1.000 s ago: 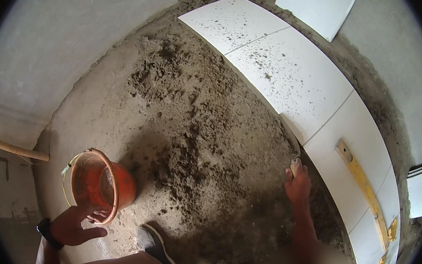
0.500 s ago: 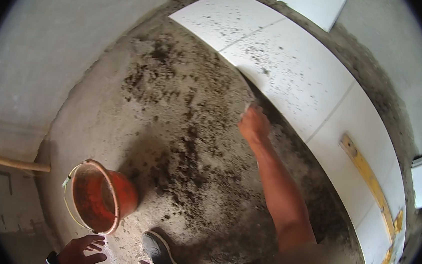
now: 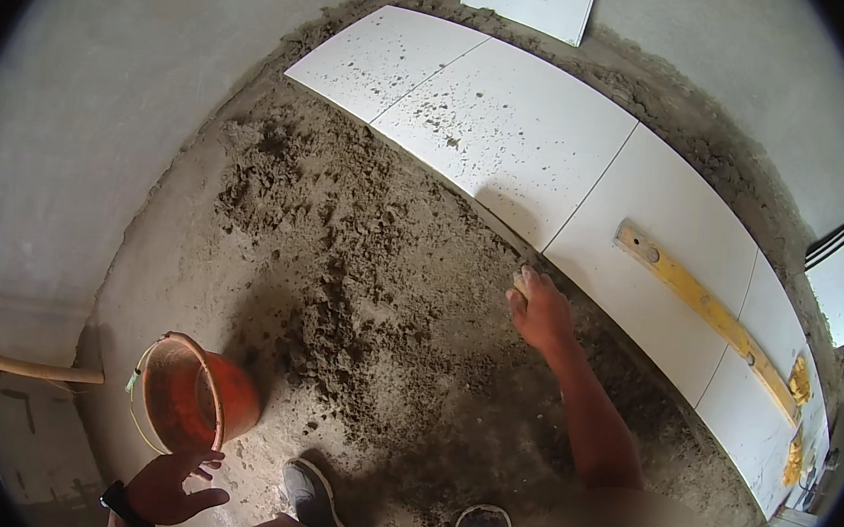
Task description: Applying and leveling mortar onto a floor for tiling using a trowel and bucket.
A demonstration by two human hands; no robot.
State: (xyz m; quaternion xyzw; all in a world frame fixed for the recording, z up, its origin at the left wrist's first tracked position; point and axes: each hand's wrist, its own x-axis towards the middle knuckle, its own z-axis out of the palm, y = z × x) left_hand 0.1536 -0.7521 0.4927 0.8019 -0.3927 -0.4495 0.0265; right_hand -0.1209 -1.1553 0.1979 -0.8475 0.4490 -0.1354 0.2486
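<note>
My right hand (image 3: 540,312) is closed, low beside the near edge of a row of white tiles (image 3: 647,213). What its fingers grip is hidden; a thin, narrow edge lies just ahead of them along the tile border. Dark crumbs of mortar are scattered over the left tiles. Loose grey mortar (image 3: 332,256) covers the floor left of this hand. At lower left, my left hand (image 3: 166,490), with a dark band on the wrist, hangs with thumb and fingers apart. It is nearest an orange bucket (image 3: 245,399) and holds nothing visible.
A yellow spirit level (image 3: 704,306) lies across the right tiles. Another white tile (image 3: 530,0) leans at the far wall, and more tiles (image 3: 840,285) stand at right. A pale pole (image 3: 31,367) juts in from the left. My shoes (image 3: 316,503) stand on the floor below.
My right hand has come nearer and slightly right along the tile edge. The left hand has risen a little toward the bucket. The whole view has shifted, with the tiles farther left.
</note>
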